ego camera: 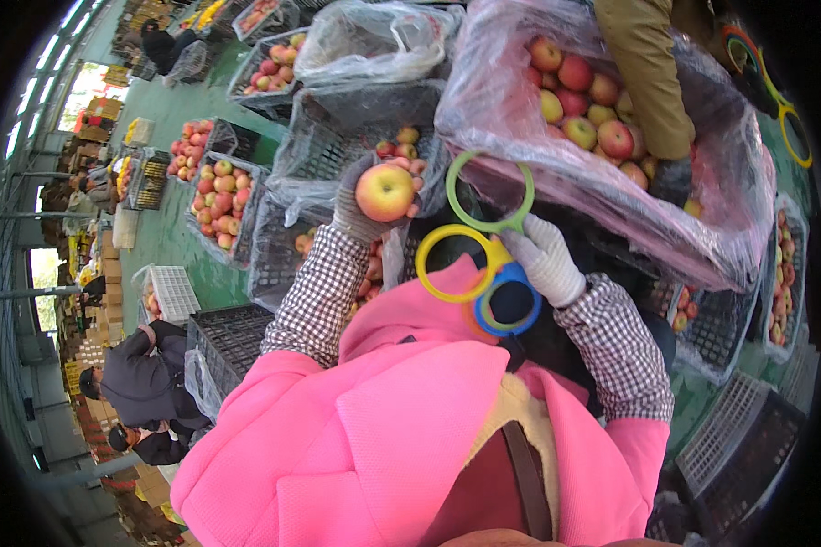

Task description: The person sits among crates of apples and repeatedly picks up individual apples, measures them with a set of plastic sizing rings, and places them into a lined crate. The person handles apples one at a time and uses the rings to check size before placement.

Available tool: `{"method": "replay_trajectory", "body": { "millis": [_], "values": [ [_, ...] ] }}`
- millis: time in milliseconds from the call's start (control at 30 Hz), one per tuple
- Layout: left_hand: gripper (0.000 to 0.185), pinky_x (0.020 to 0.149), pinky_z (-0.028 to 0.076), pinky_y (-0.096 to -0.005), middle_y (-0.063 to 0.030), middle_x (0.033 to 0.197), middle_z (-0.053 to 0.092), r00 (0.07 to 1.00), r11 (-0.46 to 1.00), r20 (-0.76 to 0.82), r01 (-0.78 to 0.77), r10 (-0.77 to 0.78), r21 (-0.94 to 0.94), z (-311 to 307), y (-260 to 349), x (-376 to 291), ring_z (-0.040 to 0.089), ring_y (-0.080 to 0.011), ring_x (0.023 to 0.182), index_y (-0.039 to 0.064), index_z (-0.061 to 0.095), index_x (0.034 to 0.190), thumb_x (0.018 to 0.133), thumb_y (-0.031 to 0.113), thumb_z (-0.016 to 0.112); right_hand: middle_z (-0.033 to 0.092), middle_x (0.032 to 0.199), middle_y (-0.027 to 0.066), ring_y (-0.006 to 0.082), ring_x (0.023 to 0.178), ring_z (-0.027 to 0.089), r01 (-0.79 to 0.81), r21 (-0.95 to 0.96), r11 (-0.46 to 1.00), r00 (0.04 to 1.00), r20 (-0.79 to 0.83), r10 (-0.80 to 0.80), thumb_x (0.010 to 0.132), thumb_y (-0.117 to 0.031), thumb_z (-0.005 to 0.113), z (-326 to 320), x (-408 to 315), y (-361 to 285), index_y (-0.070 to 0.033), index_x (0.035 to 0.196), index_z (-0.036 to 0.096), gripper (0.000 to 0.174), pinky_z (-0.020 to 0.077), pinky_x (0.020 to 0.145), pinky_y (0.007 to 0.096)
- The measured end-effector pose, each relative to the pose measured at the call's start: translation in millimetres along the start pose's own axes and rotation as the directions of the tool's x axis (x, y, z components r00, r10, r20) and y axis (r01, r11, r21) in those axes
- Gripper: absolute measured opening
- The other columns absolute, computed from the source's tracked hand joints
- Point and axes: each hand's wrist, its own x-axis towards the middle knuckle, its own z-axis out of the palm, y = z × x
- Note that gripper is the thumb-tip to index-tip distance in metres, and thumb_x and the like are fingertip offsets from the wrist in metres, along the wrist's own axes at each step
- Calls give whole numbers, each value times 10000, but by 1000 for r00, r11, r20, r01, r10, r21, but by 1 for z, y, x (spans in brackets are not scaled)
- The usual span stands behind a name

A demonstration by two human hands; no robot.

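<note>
In a grey glove, my left hand (pixel 356 205) holds a yellow-red apple (pixel 386 192) above a plastic-lined crate (pixel 356 102) with a few apples in it. My right hand (pixel 544 256), in a white knit glove with grey fingertips, grips a set of joined plastic sizing rings. Its green ring (pixel 453 188) points away from me, the yellow ring (pixel 421 263) to the left, and the blue ring (pixel 535 311) toward my body. Part of an orange ring shows behind the yellow one. The rings are apart from the apple.
At the upper right stands a large crate lined with pinkish plastic (pixel 609 222), full of apples. A co-worker's sleeved arm (pixel 646 82) reaches into it, and another ring set (pixel 787 113) hangs beyond. Apple crates (pixel 243 249) line the left floor; a black crate (pixel 229 335) stands near my left elbow.
</note>
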Motion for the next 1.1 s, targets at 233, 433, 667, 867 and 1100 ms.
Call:
{"method": "replay_trajectory", "body": {
  "millis": [233,433,667,867,1100],
  "values": [
    [529,770,573,-557,-249,1135,627,941,958,-181,279,-287,-68,-1,-60,1,654,-396,949,-31,553,1182,917,426,572,668,983,83,113,899,585,98,72,993,980,-181,-84,964,-90,519,29,0,13,18,1159,623,247,480,824,278],
    [495,1030,471,-464,-189,1296,576,972,962,-128,169,-199,-216,1,-86,-1,584,-313,1176,18,513,1310,971,379,531,690,977,144,161,875,623,40,-82,996,978,-199,-55,955,-100,533,26,1,23,37,1144,618,248,500,801,309],
    [523,1040,460,-460,-157,1321,572,959,974,-218,147,-183,-173,23,-94,-6,575,-295,1193,58,485,1353,984,429,503,683,905,177,206,816,641,9,-174,985,983,-178,-41,942,-112,553,21,-1,34,39,1124,626,248,509,768,334],
    [547,947,526,-465,-149,1258,606,975,986,-165,132,-148,-101,-25,-106,-17,624,-305,1100,82,487,1349,986,492,475,687,982,181,262,891,671,134,-104,985,990,-20,-137,944,-130,553,29,-8,29,10,1152,630,262,517,818,351],
    [493,939,492,-521,-169,1196,637,887,963,-435,232,-153,134,-110,-75,-62,627,-359,1060,87,488,1340,954,389,434,654,928,212,321,843,656,231,-321,918,954,262,-148,949,-169,552,24,-9,19,-13,1148,620,262,519,769,370]
  ]
}}
